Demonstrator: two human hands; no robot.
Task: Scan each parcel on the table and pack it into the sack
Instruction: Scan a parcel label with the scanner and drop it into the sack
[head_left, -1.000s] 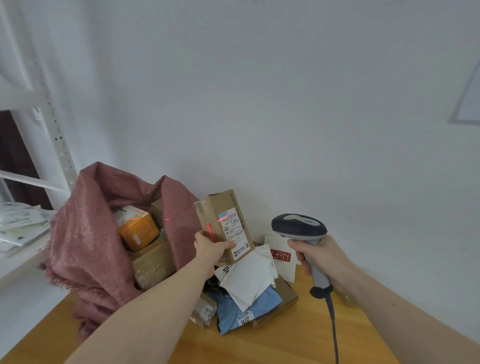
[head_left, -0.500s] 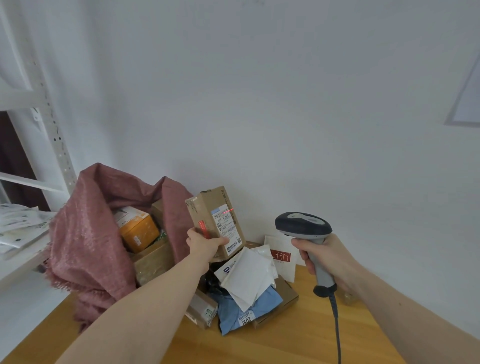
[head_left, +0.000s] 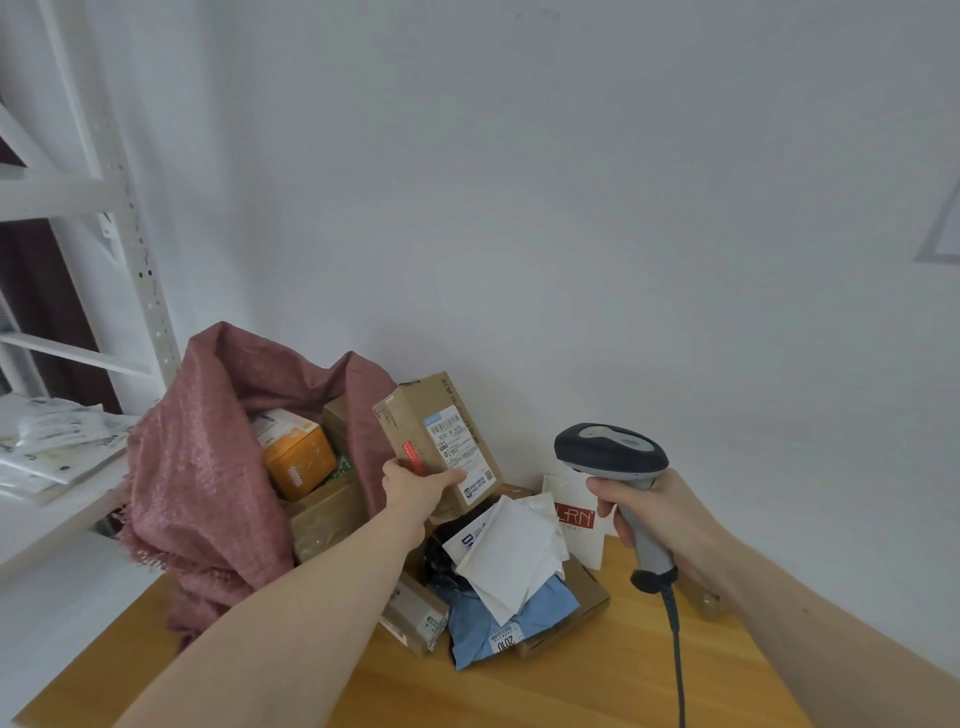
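Observation:
My left hand (head_left: 415, 486) grips a brown cardboard box (head_left: 434, 434) with a white shipping label, held upright just right of the sack's mouth. The pink woven sack (head_left: 208, 467) stands open at the left, with an orange box (head_left: 296, 454) and brown parcels inside. My right hand (head_left: 657, 514) holds a grey barcode scanner (head_left: 610, 452) by its handle, its head facing the box. Between my arms a pile of parcels lies on the wooden table (head_left: 571, 686): white mailers (head_left: 511, 556), a blue bag (head_left: 498, 618), a flat brown box (head_left: 576, 608).
A white bag with a red logo (head_left: 574, 517) leans on the wall behind the pile. A small taped box (head_left: 415, 616) lies under my left forearm. A white metal shelf (head_left: 57, 457) with paper packets stands at the left. The scanner cable (head_left: 675, 649) hangs down over the table.
My left hand has carried the cardboard box to the left, closer to the sack's mouth. The red scan line on its label is gone. The scanner has barely moved.

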